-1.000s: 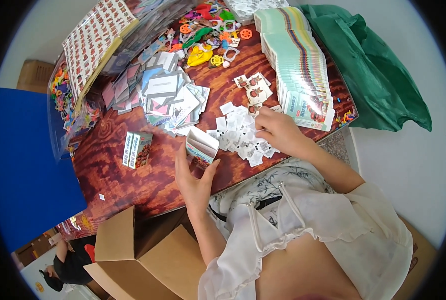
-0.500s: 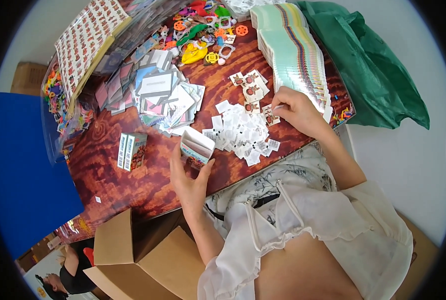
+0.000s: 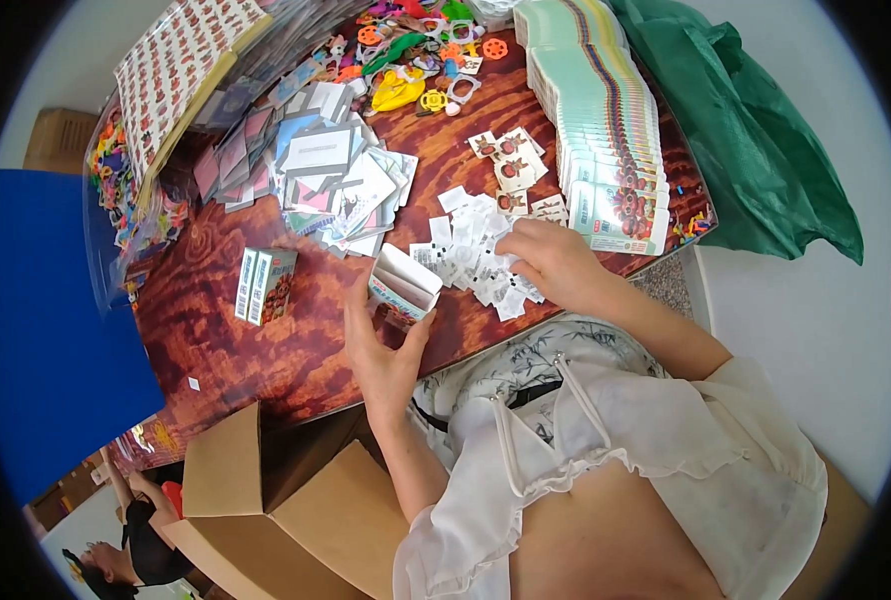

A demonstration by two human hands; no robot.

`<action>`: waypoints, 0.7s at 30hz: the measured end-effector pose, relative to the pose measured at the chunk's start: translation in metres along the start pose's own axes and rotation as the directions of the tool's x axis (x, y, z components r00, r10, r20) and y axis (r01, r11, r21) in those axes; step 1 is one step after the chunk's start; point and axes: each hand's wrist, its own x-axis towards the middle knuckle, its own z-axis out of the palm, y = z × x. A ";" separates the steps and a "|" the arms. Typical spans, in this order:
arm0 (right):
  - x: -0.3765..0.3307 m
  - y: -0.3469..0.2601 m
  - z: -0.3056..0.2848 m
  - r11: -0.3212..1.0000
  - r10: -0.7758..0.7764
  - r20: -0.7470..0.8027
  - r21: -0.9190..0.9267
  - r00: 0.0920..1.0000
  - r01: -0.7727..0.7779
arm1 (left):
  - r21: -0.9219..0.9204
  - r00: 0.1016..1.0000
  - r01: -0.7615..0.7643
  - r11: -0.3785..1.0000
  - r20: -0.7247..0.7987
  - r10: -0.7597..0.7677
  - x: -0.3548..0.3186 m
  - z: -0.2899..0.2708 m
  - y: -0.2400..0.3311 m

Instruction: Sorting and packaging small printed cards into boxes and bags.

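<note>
My left hand grips a small open carton near the table's front edge, thumb on one side and fingers on the other. The carton's open top faces me and its inside is white. My right hand has its fingers drawn together at the right side of a pile of small white printed slips. Whatever its fingertips hold is hidden. Just beyond lie square picture cards with a brown cartoon figure. Two closed cartons stand side by side left of my left hand.
A long row of flattened cartons runs along the right, beside a green plastic bag. Farther back are loose grey-edged cards and colourful small toys. An open cardboard box sits below the front edge; another person is at lower left.
My right hand has moved left and nearer, from the picture cards to the white slips. My left hand still holds the carton, shifted slightly right. The view has shifted a little.
</note>
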 end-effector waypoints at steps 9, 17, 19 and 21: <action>0.000 0.003 -0.001 0.987 0.025 -0.012 0.158 1.000 -0.023 | -0.211 0.996 0.048 0.976 0.088 -0.030 -0.003 -0.007 -0.002; 0.015 0.011 -0.016 0.693 0.443 -0.021 0.642 0.896 -0.327 | -0.317 0.993 0.075 0.946 0.112 -0.041 -0.006 -0.004 0.005; 0.017 0.014 -0.031 0.637 0.436 -0.015 0.712 0.900 -0.296 | -0.270 0.993 0.074 0.960 0.104 -0.047 -0.006 -0.003 0.006; 0.015 0.023 -0.042 0.660 0.493 -0.037 0.666 0.869 -0.347 | -0.284 0.993 0.069 0.956 0.109 -0.039 -0.004 -0.002 0.008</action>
